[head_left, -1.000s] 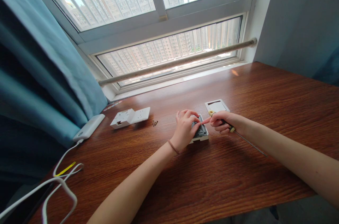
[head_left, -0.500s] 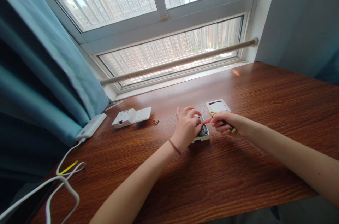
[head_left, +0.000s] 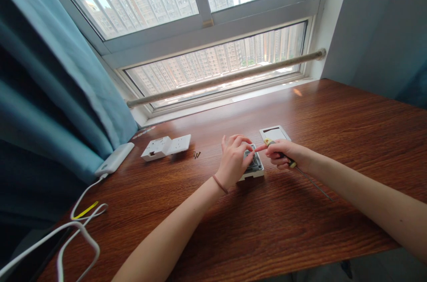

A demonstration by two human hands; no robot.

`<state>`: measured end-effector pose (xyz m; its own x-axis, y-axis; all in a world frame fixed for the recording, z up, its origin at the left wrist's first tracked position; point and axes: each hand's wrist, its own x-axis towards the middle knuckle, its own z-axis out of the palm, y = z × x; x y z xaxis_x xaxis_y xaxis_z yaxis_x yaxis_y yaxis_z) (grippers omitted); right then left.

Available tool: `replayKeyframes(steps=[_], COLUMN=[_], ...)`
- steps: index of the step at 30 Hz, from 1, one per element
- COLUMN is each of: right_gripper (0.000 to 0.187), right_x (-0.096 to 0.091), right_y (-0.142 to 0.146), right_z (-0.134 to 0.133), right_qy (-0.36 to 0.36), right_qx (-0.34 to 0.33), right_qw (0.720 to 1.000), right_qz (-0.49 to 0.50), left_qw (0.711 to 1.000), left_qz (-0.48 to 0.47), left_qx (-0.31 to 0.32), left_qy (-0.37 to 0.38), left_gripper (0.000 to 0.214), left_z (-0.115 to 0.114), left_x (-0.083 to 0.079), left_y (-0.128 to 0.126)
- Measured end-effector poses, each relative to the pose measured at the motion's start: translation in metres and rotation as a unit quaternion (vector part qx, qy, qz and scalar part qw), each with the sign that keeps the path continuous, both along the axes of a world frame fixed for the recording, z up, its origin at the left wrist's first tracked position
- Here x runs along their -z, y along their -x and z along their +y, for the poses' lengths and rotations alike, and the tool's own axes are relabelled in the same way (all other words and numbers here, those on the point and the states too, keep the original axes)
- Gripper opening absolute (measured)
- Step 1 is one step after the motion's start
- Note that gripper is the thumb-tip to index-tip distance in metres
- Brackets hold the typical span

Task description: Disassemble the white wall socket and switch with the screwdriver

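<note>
A small white socket module [head_left: 255, 167] with a dark inner face lies on the wooden table [head_left: 267, 228]. My left hand [head_left: 233, 159] rests on its left side, fingers curled over it and pinching at its top. My right hand [head_left: 283, 154] is closed around a screwdriver [head_left: 302, 173] with a yellow handle, its thin shaft pointing back toward me along the forearm; its index finger points to the module's top right corner. A white cover plate [head_left: 274, 133] lies flat just behind my right hand.
A white socket body [head_left: 165, 146] lies at the left, with two small screws [head_left: 195, 154] beside it. A white power bank [head_left: 115, 159] and white cables [head_left: 76, 224] sit at the table's left edge by a blue curtain [head_left: 50, 95]. The window sill runs behind.
My left fingers have shifted slightly on the module's top and the right index finger has stayed at its corner. Nothing else has moved.
</note>
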<state>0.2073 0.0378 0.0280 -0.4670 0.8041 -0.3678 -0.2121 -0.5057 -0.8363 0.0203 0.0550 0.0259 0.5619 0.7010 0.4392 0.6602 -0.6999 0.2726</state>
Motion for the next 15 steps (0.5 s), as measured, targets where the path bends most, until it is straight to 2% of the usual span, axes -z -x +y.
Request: replayKeyframes(steps=[3, 7, 15], right_gripper=[0.019, 0.021, 0.021], right_x=[0.001, 0.006, -0.001], right_y=[0.003, 0.005, 0.01], right_z=[-0.002, -0.001, -0.01], right_qy=[-0.05, -0.068, -0.113], right_qx=[0.023, 0.012, 0.004], right_qw=[0.998, 0.997, 0.994], right_qz=[-0.022, -0.043, -0.015], left_qw=[0.998, 0.988, 0.937], left_qz=[-0.047, -0.13, -0.255], left_qx=[-0.002, 0.02, 0.065], left_qy=[0.028, 0.079, 0.228], left_gripper=[0.008, 0.007, 0.011], left_z=[0.002, 0.002, -0.004], left_x=[-0.002, -0.008, -0.019], left_y=[0.0, -0.001, -0.003])
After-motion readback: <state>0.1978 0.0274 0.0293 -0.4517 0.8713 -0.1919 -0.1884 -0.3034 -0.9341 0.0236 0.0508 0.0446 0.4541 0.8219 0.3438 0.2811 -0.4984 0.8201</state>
